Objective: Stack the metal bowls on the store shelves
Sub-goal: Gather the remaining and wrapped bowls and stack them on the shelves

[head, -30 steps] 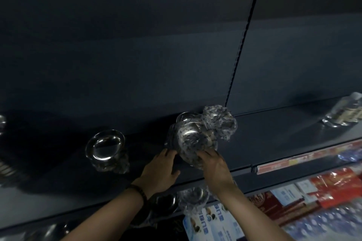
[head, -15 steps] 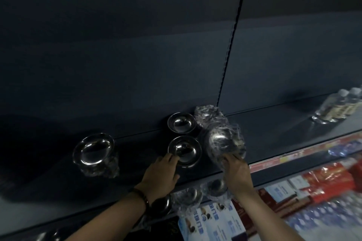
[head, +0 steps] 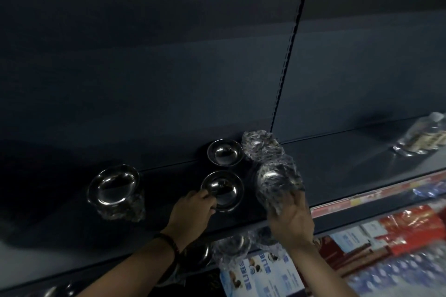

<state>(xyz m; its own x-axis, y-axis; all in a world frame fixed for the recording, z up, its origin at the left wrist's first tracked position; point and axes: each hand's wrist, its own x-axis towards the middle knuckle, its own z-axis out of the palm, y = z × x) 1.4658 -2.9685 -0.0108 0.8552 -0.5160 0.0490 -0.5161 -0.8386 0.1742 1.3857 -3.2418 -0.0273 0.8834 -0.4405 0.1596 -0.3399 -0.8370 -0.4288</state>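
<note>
On the dark shelf [head: 337,164] stand several metal bowls. My left hand [head: 193,210] pinches the near rim of a bare front bowl [head: 223,189]. Behind that bowl sits another bare bowl [head: 225,152]. My right hand [head: 292,219] grips a plastic-wrapped bowl [head: 277,181] from below, tilted, just right of the front bowl. Another wrapped bundle [head: 260,144] lies behind it against the back panel. Far to the left stands a wider bowl [head: 113,184] on crumpled plastic wrap.
Wrapped bottles [head: 422,137] stand at the shelf's far right. A price strip [head: 376,194] runs along the shelf front. Below are more wrapped bowls [head: 231,246], red packs [head: 405,231] and printed boxes [head: 263,272]. A slotted upright [head: 292,43] splits the back panel.
The two hands came apart: a bare bowl now sits on the shelf under my left hand, and my right hand carried the wrapped bowl to the right of it.
</note>
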